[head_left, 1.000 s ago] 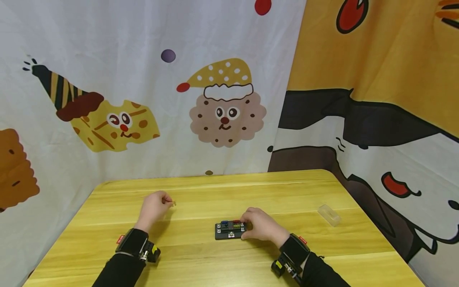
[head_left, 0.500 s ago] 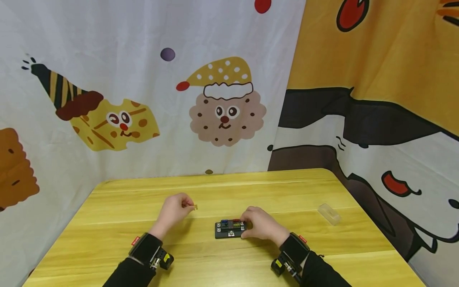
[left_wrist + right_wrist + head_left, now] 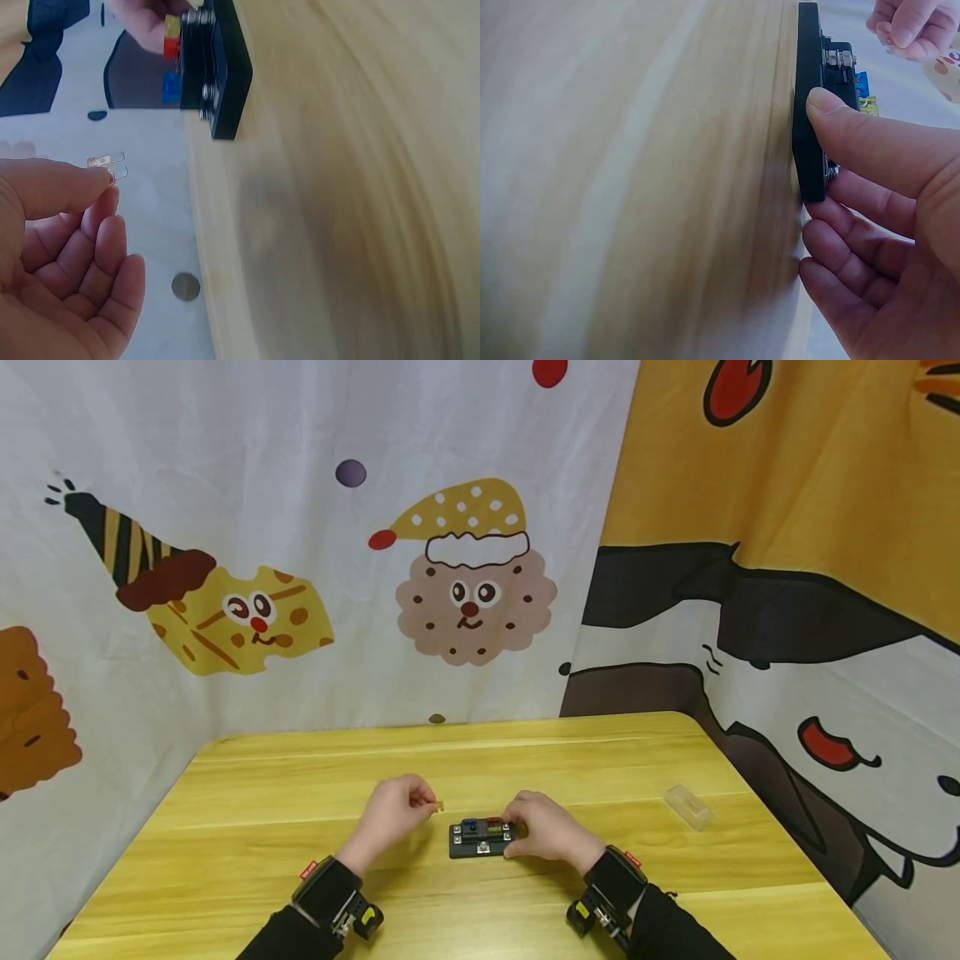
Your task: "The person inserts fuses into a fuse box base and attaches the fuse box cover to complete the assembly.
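Note:
My left hand [image 3: 396,812] pinches a small amber blade fuse [image 3: 100,161] between thumb and forefinger. Two metal prongs stick out of the fuse, towards the table side in the left wrist view. Just right of that hand, apart from it, a black fuse block [image 3: 480,849] lies on the table. Blue, red and yellow fuses [image 3: 171,87] stand in it, among metal screw terminals. My right hand [image 3: 551,828] grips the block's right end, thumb [image 3: 832,105] on the near edge and fingers on the far side. Those fingers partly hide the right end.
Farther right on the wooden table [image 3: 585,760] lies a clear plastic box [image 3: 688,807]. A printed cloth curtain [image 3: 300,693] hangs behind the table's back edge and along its right side.
The left hand has moved right with the amber fuse, close to the left end of the fuse block. The right hand and the block have stayed in place.

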Demonstrator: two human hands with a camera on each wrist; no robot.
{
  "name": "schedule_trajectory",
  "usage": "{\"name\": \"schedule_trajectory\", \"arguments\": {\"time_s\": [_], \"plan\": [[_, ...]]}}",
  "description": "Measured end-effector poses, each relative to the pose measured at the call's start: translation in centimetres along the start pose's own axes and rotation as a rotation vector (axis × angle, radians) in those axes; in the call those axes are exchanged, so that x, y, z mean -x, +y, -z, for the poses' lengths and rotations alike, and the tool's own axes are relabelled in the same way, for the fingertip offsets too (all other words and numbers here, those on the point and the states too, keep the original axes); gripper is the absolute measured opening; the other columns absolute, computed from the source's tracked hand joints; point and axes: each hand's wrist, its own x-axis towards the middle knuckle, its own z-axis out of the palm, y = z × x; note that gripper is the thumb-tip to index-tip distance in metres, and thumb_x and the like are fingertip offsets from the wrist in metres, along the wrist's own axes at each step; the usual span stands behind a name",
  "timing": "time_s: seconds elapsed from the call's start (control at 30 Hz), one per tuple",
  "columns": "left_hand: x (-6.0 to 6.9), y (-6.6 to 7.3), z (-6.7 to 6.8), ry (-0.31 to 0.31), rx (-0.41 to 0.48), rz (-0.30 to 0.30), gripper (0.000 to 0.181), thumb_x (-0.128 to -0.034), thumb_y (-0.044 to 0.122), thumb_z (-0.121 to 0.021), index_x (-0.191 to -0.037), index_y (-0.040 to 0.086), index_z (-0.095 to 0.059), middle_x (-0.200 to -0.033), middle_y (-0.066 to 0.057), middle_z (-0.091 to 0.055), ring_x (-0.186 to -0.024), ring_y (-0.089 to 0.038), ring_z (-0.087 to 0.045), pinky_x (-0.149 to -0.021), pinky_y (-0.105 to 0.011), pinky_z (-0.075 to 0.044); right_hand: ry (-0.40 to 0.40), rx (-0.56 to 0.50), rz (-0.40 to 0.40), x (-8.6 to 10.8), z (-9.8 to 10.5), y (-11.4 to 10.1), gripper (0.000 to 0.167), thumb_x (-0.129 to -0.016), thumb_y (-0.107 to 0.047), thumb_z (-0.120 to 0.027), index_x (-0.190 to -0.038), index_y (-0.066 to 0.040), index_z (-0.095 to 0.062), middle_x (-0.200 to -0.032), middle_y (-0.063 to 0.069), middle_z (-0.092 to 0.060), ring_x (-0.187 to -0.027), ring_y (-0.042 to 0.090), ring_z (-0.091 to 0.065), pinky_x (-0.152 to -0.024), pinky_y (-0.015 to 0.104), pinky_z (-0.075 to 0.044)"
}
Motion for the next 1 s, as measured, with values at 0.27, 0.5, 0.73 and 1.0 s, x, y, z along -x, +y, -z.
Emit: {"name": "schedule_trajectory", "arguments": {"time_s": [0.27,0.5,0.73,1.0], "plan": [[0.1,0.7,-1.0,-0.041,-0.002,-0.052,0.016,-0.0813,0.004,-0.079,-0.078,0.013,-0.066,-0.072,0.009,-0.06,-0.067,-0.006,-0.055,-0.062,-0.024,-0.048,0.003,-0.009,-0.009,-0.1,0.0,0.1,0.041,-0.075,-0.029,-0.088,-0.107,-0.009,-0.072,-0.102,-0.002,-0.061,-0.09,0.014,-0.054,-0.087,0.037,-0.048],[0.2,1.3,-1.9,-0.075,-0.002,-0.092,0.012,-0.0812,0.003,-0.078,-0.079,0.01,-0.069,-0.074,0.009,-0.061,-0.068,-0.005,-0.055,-0.063,-0.024,-0.048,0.003,0.0,0.0,-0.1,0.0,0.2,0.04,-0.074,-0.029,-0.088,-0.105,-0.01,-0.072,-0.1,-0.003,-0.06,-0.088,0.013,-0.053,-0.085,0.036,-0.047],[0.2,1.9,-2.8,-0.083,-0.025,-0.128,0.017,-0.0809,0.004,-0.079,-0.076,0.014,-0.067,-0.073,0.009,-0.061,-0.067,-0.005,-0.054,-0.063,-0.025,-0.047,-0.002,0.003,-0.001,-0.1,0.0,0.2,0.039,-0.074,-0.03,-0.088,-0.104,-0.01,-0.072,-0.097,-0.005,-0.059,-0.087,0.012,-0.052,-0.082,0.035,-0.047],[0.4,2.2,-3.7,-0.094,-0.053,-0.132,0.02,-0.0794,0.003,-0.081,-0.072,0.016,-0.066,-0.072,0.009,-0.06,-0.065,-0.005,-0.052,-0.06,-0.024,-0.045,0.001,0.004,0.007,-0.1,-0.1,0.2,0.038,-0.074,-0.029,-0.088,-0.103,-0.011,-0.072,-0.097,-0.005,-0.059,-0.086,0.011,-0.051,-0.081,0.033,-0.047]]}}
